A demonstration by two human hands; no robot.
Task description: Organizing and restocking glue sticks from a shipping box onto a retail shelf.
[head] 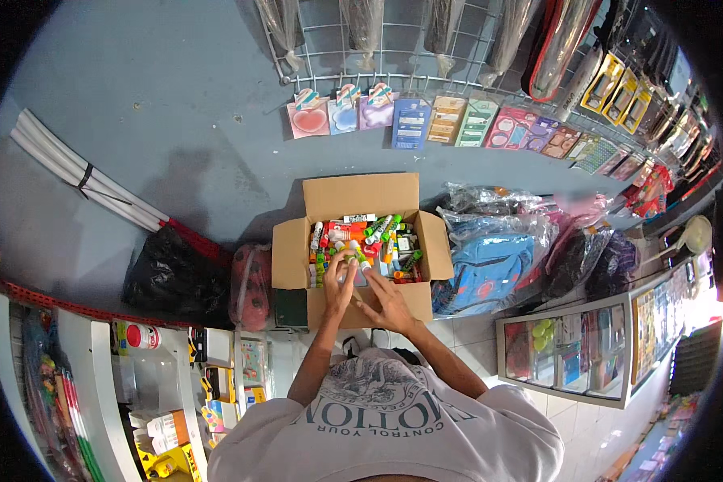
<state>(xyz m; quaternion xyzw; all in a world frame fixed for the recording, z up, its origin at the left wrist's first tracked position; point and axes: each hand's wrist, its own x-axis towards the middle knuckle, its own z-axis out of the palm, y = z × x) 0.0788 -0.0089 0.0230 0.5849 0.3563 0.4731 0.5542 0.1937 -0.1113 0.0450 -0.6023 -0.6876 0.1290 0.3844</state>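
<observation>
An open cardboard box (361,194) stands before me, its flaps folded outward. Glue sticks (390,226) with white, green, red and orange parts fill much of it. Over the front part of the box, my left hand (339,282) has its fingers raised around a white and yellow-green glue stick (358,253). Close to the lower end of that stick are the fingertips of my right hand (390,304), with the thumb spread apart. Whether the right fingertips touch the stick cannot be told.
Right of the box lie plastic-wrapped backpacks (488,265). A red and black bag (250,286) and a black plastic bag (175,280) are on the left. Shelves (102,361) stand lower left, a glass display case (563,349) lower right. A wire rack (391,75) holds hanging packages.
</observation>
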